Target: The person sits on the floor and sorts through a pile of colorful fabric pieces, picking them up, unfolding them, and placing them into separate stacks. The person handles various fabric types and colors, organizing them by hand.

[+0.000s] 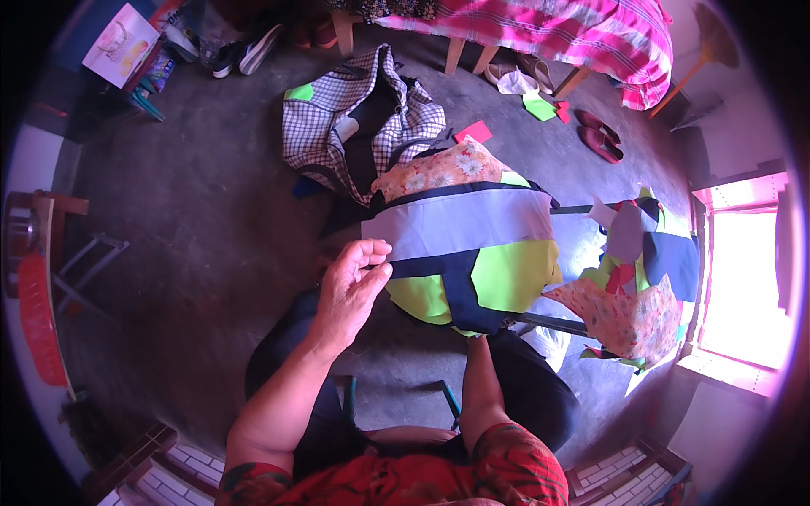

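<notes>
Head view: the person sits on a low seat, and a patchwork cloth (472, 253) of lilac, lime, navy and floral pieces lies across the lap, spreading far and to the right. The left hand (350, 291) rests at the cloth's left edge, fingers (371, 249) curled loosely over it and the thumb pressed against the hem, so it seems to pinch the edge lightly rather than grip it in a fist. The right hand is hidden: the right forearm (481, 379) runs up under the near edge of the cloth, and I cannot tell whether that hand is open or closed, or what it holds. To do this step well, I judge that the left pinch should stay close to the seam and keep the edge taut against the hidden hand beneath, so that the layers lie flat and do not bunch. A second heap of pieces (633, 287) lies to the right, near a bright doorway (742, 287). A checked cloth (354, 118) lies on the floor beyond, and red slippers (599, 135) sit far right, beside a bed with a pink cover (557, 25).
</notes>
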